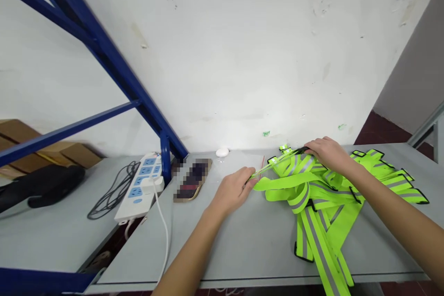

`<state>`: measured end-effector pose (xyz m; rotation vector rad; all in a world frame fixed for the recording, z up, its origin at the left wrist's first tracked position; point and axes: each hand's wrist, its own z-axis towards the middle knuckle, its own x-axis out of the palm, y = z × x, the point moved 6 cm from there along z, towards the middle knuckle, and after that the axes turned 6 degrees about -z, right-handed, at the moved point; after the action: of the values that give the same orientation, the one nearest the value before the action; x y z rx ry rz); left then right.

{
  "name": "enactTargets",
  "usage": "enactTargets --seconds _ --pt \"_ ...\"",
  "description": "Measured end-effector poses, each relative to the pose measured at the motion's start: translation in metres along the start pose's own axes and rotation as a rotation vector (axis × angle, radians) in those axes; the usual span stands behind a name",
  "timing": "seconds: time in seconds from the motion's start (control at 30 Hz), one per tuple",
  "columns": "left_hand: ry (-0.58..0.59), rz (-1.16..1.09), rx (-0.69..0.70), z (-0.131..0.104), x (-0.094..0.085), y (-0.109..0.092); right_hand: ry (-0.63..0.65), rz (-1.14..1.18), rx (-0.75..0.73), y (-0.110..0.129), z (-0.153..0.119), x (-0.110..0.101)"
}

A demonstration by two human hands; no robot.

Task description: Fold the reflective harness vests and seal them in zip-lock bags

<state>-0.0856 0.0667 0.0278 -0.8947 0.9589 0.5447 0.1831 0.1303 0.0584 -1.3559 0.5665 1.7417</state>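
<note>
A heap of neon-yellow reflective straps (322, 208) with grey stripes and black buckles lies on the grey table, some ends hanging over its front edge. One reflective strap (277, 162) is stretched edge-on between my two hands. My left hand (236, 189) pinches its near end, just left of the heap. At the far end, by a black buckle, my right hand (324, 151) is closed on the same strap above the back of the heap. The fingertips of my right hand are partly hidden.
To the left lie a phone (192, 180) and a white power strip (140, 185) with a plugged-in charger and cable. A small white case (222, 152) sits by the wall. A blue metal frame (114, 55) rises at left, with cardboard boxes (65, 155) behind it.
</note>
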Motion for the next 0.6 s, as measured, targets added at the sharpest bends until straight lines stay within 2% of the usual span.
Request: enactTargets --seconds 0.17,0.3,0.4,0.47,0.6 --pt "0.007 0.149 0.029 0.013 -0.016 -0.004 0.012 0.066 0.062 -0.003 -0.007 -0.004" --pt "0.037 0.092 -0.035 0.015 -0.022 0.0 -0.021 0.166 0.114 -0.004 -0.048 0.003" --pt "-0.002 -0.078 -0.113 0.017 -0.023 0.008 -0.099 0.31 0.29 -0.01 -0.086 0.013" --pt "-0.041 -0.236 -0.131 0.02 -0.022 0.011 -0.079 0.358 0.357 -0.01 -0.101 0.025" --pt "-0.188 -0.648 -0.202 0.029 -0.017 0.018 -0.105 0.423 0.386 -0.011 -0.102 0.034"
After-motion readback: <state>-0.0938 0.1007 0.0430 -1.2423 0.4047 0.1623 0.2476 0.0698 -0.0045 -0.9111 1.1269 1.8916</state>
